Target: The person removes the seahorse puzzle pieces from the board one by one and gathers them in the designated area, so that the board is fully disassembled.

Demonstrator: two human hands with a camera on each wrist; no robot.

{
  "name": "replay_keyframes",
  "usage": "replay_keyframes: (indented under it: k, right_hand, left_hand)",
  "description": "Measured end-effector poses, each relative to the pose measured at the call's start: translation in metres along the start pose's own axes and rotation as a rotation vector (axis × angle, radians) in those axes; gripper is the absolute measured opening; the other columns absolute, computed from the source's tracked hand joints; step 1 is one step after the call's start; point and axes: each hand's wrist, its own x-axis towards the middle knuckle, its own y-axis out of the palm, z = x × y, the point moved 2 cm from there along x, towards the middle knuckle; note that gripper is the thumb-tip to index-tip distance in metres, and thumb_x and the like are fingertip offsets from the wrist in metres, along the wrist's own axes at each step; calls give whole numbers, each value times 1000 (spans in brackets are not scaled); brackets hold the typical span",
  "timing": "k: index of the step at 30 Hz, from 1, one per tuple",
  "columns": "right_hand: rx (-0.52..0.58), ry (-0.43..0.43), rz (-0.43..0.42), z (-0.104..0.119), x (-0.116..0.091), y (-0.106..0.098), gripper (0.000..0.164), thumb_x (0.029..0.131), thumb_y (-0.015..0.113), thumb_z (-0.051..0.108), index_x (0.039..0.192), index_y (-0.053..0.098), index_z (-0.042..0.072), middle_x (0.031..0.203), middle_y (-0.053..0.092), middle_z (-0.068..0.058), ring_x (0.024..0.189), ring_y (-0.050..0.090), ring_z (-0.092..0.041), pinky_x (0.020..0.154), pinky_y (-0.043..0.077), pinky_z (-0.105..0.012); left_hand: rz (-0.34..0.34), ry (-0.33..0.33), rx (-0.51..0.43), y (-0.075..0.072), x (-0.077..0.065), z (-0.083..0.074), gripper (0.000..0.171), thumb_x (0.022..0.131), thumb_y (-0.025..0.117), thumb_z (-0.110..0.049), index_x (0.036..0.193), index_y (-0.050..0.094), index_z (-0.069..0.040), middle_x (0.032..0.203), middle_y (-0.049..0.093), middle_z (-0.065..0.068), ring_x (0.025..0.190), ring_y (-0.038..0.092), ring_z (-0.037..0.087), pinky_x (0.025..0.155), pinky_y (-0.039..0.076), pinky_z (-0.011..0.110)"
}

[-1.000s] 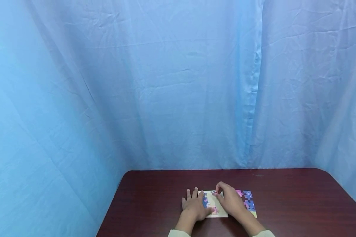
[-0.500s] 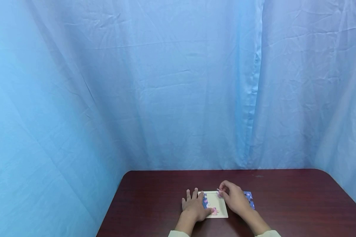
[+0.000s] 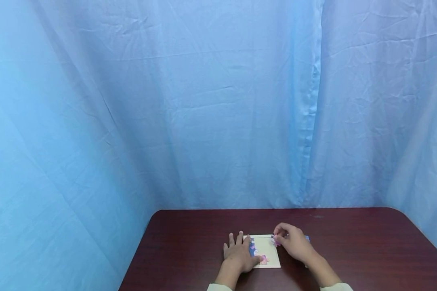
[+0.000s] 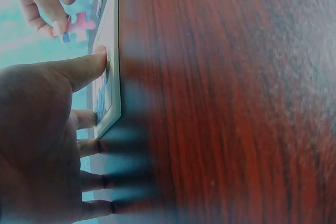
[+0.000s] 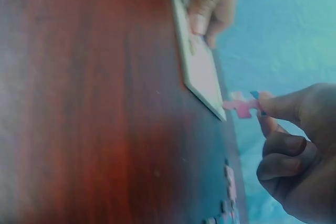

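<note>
A shallow cream puzzle tray (image 3: pixel 266 245) lies on the table, with blue-purple pieces (image 3: pixel 252 245) along its left side and a pink piece (image 3: pixel 263 260) near its front edge. My left hand (image 3: pixel 237 256) rests spread over the left edge, fingers straight. Its thumb lies on the pink piece. Between thumb and forefinger my right hand (image 3: pixel 295 245) pinches a pink jigsaw piece (image 5: pixel 242 107) with a dark blue part, above the tray's far right corner. The other fingers of that hand are curled, as the right wrist view shows.
More loose jigsaw pieces (image 5: pixel 230 178) lie on the table right of the tray, mostly hidden behind my right hand in the head view. The dark red wooden table (image 3: pixel 367 246) ends at a light blue curtain (image 3: pixel 218 121).
My right hand has drawn back to the right with the pinched piece, from over the tray to its far right corner, now covering more of the loose pieces. My left hand stays put.
</note>
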Motion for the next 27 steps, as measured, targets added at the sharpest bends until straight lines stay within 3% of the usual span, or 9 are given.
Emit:
replay_keyframes:
  k: [10, 18, 27]
  right_hand:
    - [32, -3, 11, -20, -1, -22, 10, 93, 78, 6, 91, 69, 12, 80, 67, 1, 69, 56, -6, 65, 46, -23]
    - [60, 27, 137, -36, -6, -41, 6, 97, 75, 11, 98, 71, 7, 83, 70, -4, 66, 64, -16, 58, 52, -29]
    - [-51, 33, 152, -40, -4, -47, 7, 92, 80, 11, 91, 73, 9, 83, 69, 0, 77, 60, -12, 70, 50, -29]
  left_hand:
    - [-27, 7, 11, 6, 3, 2, 88, 88, 72, -69, 158, 50, -21, 171, 40, 9, 161, 28, 44, 124, 31, 67]
    - [-8, 9, -9, 3, 0, 0, 88, 89, 71, -69, 160, 48, -21, 173, 37, 9, 163, 25, 44, 126, 29, 68]
    - [-4, 3, -10, 4, 0, 2, 90, 89, 70, -71, 161, 47, -22, 173, 35, 8, 163, 24, 43, 126, 28, 68]
